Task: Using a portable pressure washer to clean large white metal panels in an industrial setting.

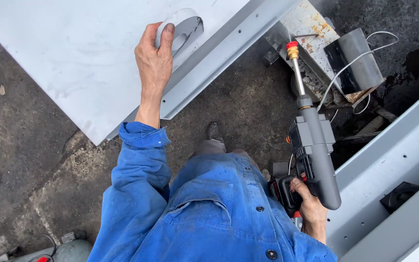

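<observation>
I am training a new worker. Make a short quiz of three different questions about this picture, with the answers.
1. True or false: the left hand grips the rim of the round opening in the grey metal panel.
2. Which hand holds the spray gun? A) left B) right C) both
3. Fill in: the nozzle tip is ___ in colour.

Key: 1 true; 2 B, the right hand; 3 red.

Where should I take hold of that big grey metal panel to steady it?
Grip the rim of the round cut-out in the grey metal panel, coming from the near side as the left hand does: fingers can hook over that raised collar, while the flat sheet offers no purchase. The right hand holds the spray gun.
</observation>
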